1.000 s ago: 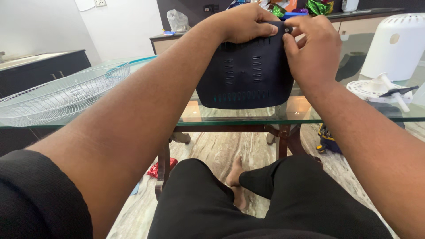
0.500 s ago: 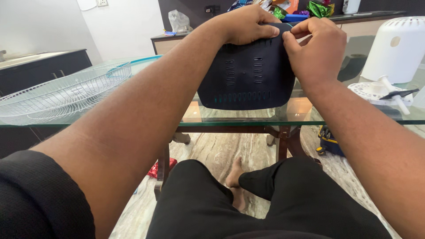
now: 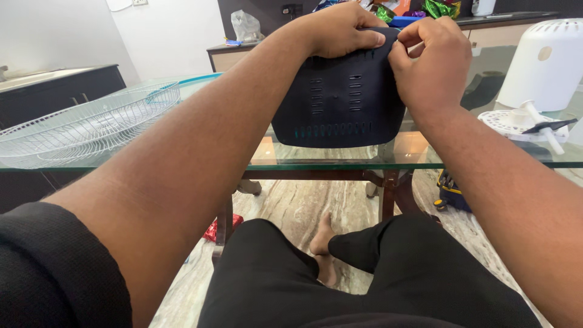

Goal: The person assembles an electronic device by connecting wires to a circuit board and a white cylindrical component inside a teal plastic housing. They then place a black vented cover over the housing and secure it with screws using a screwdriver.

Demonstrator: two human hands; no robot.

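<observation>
Head view: both hands on dark cover above glass table.
I see left hand (image 3: 337,27) gripping the vented cover (image 3: 338,100) along its top edge, fingers curled shut on it; right hand (image 3: 432,58) pinches the top right corner. Cover stands upright over the table (image 3: 340,159), wire grille (image 3: 85,124) well left, white housing (image 3: 546,64) right.

Black short sleeves, black trousers, barefoot

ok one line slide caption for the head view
Left hand and right hand grip the top edge of a dark vented cover above a glass table.
</observation>
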